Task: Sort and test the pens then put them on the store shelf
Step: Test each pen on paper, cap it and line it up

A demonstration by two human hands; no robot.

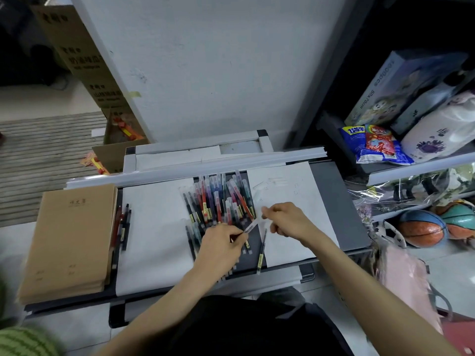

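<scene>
Fingers [268, 209] of left hand [221, 244], right hand [286, 219] pinch same clear pen [253, 224] over pen pile [218, 199]; box [401, 86] reads "50x70cm".

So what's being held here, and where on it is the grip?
One pen, held by both hands: the left hand pinches its near end, the right hand pinches its far end. Motion blur hides the finer detail.

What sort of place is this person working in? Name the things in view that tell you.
Probably a small stationery or general shop: a heap of loose pens on a low table, a stack of brown notebooks beside it, and shelves on the right with snack packets, balls beneath.
</scene>
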